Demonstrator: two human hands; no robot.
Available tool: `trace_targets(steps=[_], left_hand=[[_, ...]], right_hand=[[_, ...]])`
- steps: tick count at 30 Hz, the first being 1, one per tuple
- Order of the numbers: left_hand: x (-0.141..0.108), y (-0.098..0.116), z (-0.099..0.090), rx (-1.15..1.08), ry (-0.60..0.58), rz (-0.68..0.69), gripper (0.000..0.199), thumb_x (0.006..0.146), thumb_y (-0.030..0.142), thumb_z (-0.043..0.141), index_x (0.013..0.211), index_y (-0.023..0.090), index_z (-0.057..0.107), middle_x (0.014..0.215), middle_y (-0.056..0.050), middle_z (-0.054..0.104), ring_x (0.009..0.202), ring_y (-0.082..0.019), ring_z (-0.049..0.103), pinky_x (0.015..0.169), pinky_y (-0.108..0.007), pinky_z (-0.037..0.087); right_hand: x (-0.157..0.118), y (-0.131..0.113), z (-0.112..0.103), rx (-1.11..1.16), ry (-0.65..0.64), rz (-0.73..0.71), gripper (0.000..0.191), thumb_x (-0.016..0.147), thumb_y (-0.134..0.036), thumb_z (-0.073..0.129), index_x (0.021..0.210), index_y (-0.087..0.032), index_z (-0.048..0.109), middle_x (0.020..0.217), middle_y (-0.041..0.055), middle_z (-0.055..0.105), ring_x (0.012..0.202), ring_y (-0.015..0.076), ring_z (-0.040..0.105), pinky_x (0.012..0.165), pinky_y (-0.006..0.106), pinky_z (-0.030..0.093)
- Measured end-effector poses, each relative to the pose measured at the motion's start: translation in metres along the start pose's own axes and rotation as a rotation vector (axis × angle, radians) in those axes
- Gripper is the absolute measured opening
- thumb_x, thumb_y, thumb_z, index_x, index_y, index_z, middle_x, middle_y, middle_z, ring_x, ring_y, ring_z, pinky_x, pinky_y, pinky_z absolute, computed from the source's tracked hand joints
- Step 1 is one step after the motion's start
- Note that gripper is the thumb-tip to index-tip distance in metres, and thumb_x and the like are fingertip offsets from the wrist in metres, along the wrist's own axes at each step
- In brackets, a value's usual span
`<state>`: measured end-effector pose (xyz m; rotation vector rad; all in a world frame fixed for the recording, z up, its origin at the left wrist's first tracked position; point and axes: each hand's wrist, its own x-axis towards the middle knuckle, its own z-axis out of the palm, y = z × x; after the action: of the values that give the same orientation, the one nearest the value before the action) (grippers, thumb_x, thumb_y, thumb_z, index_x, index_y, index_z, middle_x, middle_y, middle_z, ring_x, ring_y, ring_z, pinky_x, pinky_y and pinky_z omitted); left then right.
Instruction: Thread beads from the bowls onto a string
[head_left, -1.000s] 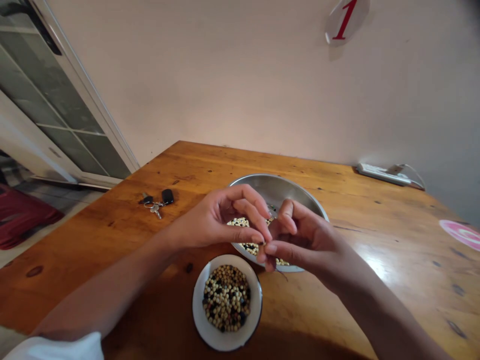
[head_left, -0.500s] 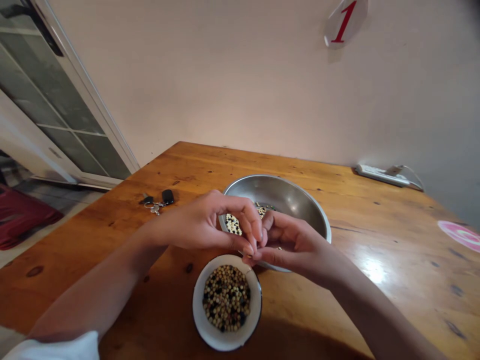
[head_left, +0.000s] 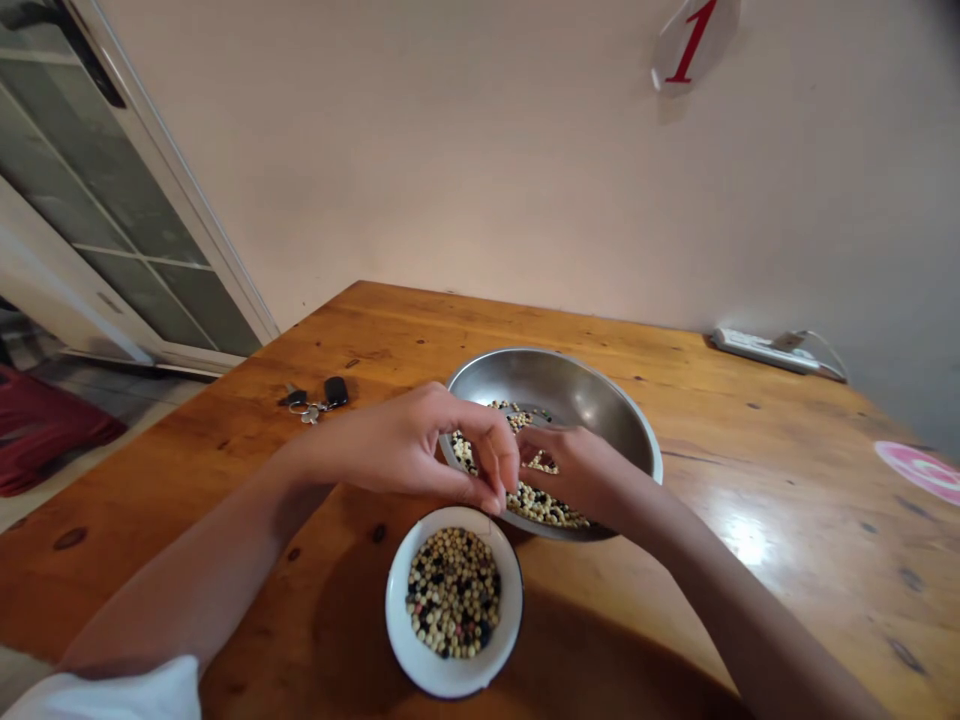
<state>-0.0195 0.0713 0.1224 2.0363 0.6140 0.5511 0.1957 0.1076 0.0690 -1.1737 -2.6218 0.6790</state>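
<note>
Since the right hand (head_left: 579,474) has dropped lower and pulled back from the left hand (head_left: 397,445), more of the mixed pale and dark beans (head_left: 532,503) now show in the stainless steel bowl (head_left: 581,385). Both hands are over that bowl, close together, their fingertips nearly meeting above the beans. The left hand's thumb and fingers (head_left: 491,465) are bunched into a narrow pinch, though whether a bean sits inside it I can't tell from here. The right hand is curled, its fingertips hidden behind the left, so its hold can't be told either.

Just in front of the steel bowl, almost touching it, stands a white enamel bowl (head_left: 397,620) with a dark rim, heaped with similar beans (head_left: 454,592). Both bowls rest on a varnished wooden table (head_left: 720,450). Off to the left lie car keys (head_left: 315,400), and a white power strip (head_left: 761,350) sits against the far wall.
</note>
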Motion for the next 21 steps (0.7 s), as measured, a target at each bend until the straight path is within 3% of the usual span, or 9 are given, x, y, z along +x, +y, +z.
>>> trace_targets(steps=[4, 7, 11, 16, 21], left_hand=[[0.001, -0.003, 0.0, -0.042, 0.045, 0.013, 0.006, 0.082, 0.016, 0.062, 0.086, 0.018, 0.059, 0.087, -0.003, 0.068, 0.087, -0.014, 0.066, 0.075, -0.026, 0.054], [0.003, -0.005, 0.004, -0.168, 0.1, 0.068, 0.005, 0.086, 0.014, 0.055, 0.085, 0.018, 0.056, 0.091, -0.005, 0.066, 0.091, -0.015, 0.066, 0.079, -0.029, 0.053], [0.008, -0.012, 0.01, -0.246, 0.272, 0.125, 0.006, 0.089, 0.015, 0.051, 0.084, 0.018, 0.052, 0.085, -0.002, 0.063, 0.083, -0.013, 0.066, 0.074, -0.026, 0.052], [0.017, -0.025, 0.015, -0.243, 0.434, 0.042, 0.01, 0.083, 0.015, 0.06, 0.085, 0.017, 0.05, 0.081, 0.001, 0.061, 0.076, -0.007, 0.063, 0.072, -0.02, 0.05], [0.024, -0.036, 0.018, -0.377, 0.503, 0.006, 0.026, 0.077, 0.013, 0.065, 0.093, 0.018, 0.045, 0.083, 0.001, 0.065, 0.077, -0.01, 0.066, 0.077, -0.026, 0.053]], right_hand=[[0.001, 0.001, 0.01, -0.228, -0.149, -0.042, 0.015, 0.081, -0.018, 0.055, 0.083, -0.021, 0.07, 0.091, 0.0057, 0.073, 0.083, 0.0217, 0.066, 0.066, 0.031, 0.045], [0.001, 0.001, 0.015, -0.258, -0.142, -0.047, 0.017, 0.08, -0.016, 0.053, 0.083, -0.02, 0.07, 0.094, 0.0076, 0.072, 0.087, 0.023, 0.065, 0.064, 0.03, 0.044], [0.002, 0.001, 0.014, -0.288, -0.144, -0.057, 0.02, 0.079, -0.014, 0.053, 0.08, -0.021, 0.071, 0.091, 0.0067, 0.071, 0.083, 0.0214, 0.063, 0.061, 0.028, 0.042], [0.001, -0.001, 0.011, -0.311, -0.156, -0.066, 0.023, 0.078, -0.009, 0.051, 0.078, -0.021, 0.072, 0.085, 0.0062, 0.071, 0.081, 0.0187, 0.063, 0.061, 0.026, 0.042], [0.001, 0.0, 0.01, -0.311, -0.154, -0.063, 0.021, 0.076, -0.008, 0.054, 0.075, -0.021, 0.071, 0.082, 0.0055, 0.071, 0.081, 0.0191, 0.063, 0.062, 0.026, 0.042]])
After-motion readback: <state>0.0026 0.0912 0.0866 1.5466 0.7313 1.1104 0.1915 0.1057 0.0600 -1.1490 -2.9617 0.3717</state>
